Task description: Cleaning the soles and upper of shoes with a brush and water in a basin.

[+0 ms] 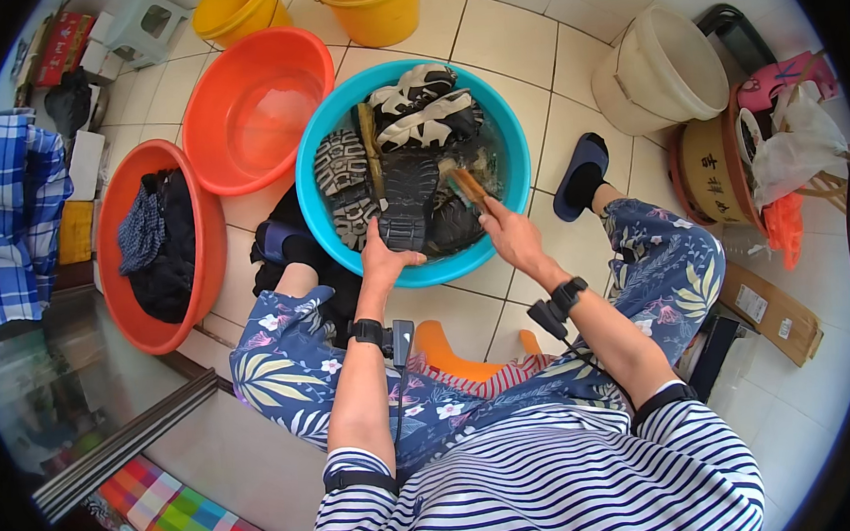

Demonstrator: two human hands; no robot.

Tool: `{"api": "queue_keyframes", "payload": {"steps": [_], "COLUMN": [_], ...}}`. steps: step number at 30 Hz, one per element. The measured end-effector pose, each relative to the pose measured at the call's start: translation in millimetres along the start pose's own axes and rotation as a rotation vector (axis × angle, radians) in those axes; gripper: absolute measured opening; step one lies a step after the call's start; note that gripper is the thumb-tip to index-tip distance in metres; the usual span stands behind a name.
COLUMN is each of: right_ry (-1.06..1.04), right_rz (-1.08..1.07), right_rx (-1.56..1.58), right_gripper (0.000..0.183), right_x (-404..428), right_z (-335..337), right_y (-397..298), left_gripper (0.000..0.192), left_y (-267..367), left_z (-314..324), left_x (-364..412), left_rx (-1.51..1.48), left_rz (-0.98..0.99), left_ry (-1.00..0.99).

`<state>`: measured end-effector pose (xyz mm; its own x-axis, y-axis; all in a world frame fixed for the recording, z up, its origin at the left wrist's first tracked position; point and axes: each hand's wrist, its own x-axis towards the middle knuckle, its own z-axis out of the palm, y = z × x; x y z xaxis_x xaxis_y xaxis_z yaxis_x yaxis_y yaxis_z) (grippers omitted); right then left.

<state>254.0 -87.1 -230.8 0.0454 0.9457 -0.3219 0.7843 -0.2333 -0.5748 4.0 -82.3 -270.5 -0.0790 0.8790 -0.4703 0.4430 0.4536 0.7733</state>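
A turquoise plastic basin stands on the floor before me with several wet shoes and some water in it. My left hand grips the heel end of a black shoe, whose sole faces up. In my right hand is a wooden scrubbing brush with greenish bristles, just right of that sole. Black-and-white sneakers lie at the basin's far side. Along the left are upturned treaded soles. A long wooden strip, perhaps a brush handle, lies between them and the black sole.
An orange-red basin touches the turquoise one's left side; another orange basin holds dark clothes. Yellow buckets stand beyond. To the right are a whitish bucket and a brown pot. My slippered feet flank the turquoise basin.
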Motion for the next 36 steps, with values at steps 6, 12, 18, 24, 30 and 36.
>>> {"api": "queue_keyframes", "payload": {"steps": [6, 12, 18, 24, 30, 36], "right_ry": [-0.251, -0.075, 0.053, 0.036, -0.110, -0.078], "right_rz": [-0.250, -0.335, -0.133, 0.017, 0.169, 0.220], "right_rx": [-0.145, -0.159, -0.094, -0.028, 0.037, 0.090], "right_gripper": [0.048, 0.047, 0.045, 0.044, 0.045, 0.046], "right_x": [-63.9, -22.4, 10.3, 2.4, -17.7, -27.9], "right_z": [-22.0, 35.0, 16.6, -17.9, -34.7, -12.5], "right_y": [-50.5, -77.2, -78.3, -57.1, -55.6, -16.1], "left_gripper": [0.096, 0.082, 0.080, 0.062, 0.056, 0.088], "left_y": [25.6, 6.9, 54.1, 51.3, 48.2, 16.7], "left_z": [-0.5, 3.7, -5.0, 0.8, 13.5, 2.2], "left_x": [-11.5, -5.3, -20.4, -21.5, -25.9, 3.9], "left_rx": [0.047, 0.110, 0.365, 0.916, 0.581, 0.204], "left_rz": [0.021, 0.053, 0.139, 0.539, 0.482, 0.084], "left_ry": [0.012, 0.103, 0.059, 0.277, 0.058, 0.152]}}
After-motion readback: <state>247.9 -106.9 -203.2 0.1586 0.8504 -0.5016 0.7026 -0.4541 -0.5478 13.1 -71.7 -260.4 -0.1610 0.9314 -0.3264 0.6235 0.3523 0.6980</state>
